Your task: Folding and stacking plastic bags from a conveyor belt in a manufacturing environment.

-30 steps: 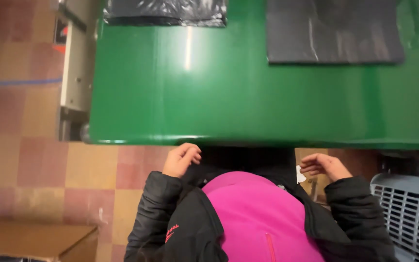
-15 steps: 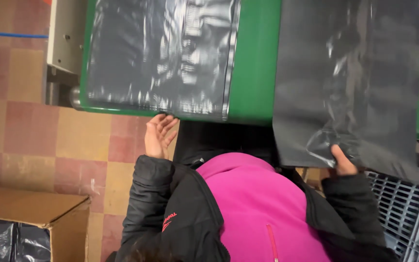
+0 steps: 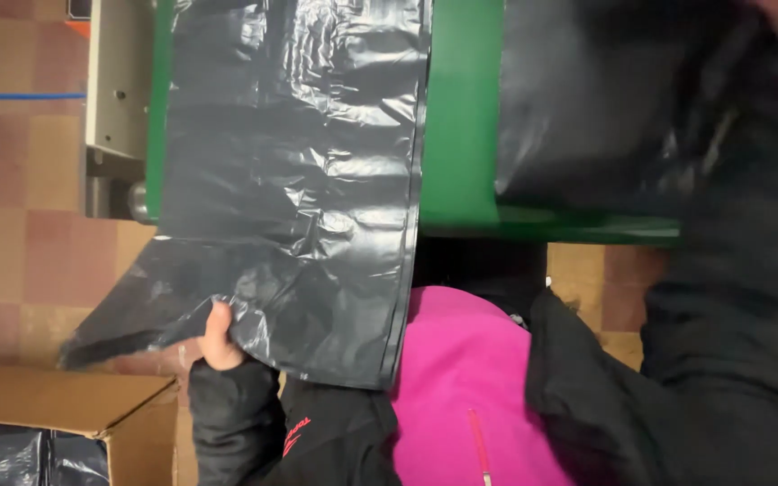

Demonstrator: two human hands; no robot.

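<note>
While two black bags (image 3: pixel 299 162) lie tabled, left hand (image 3: pixel 216 340) clasps one; right unseen.

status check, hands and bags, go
Left hand gripping lower edge of grey plastic bag draped off green table. Right hand mostly hidden, blurred. Second bag lifted, blocking view.

A glossy green counter (image 3: pixel 461 117) is filling the upper middle of the view, with light glinting off its front edge. Left of the counter, a beige metal cabinet side (image 3: pixel 119 81) is standing against it. Below and left of the counter, a floor of tan and reddish square tiles (image 3: pixel 11 234) is spreading out, crossed by a blue tape line (image 3: pixel 20 95). An open brown cardboard box (image 3: pixel 65 405) is sitting on the floor well below the counter's left corner.
</note>
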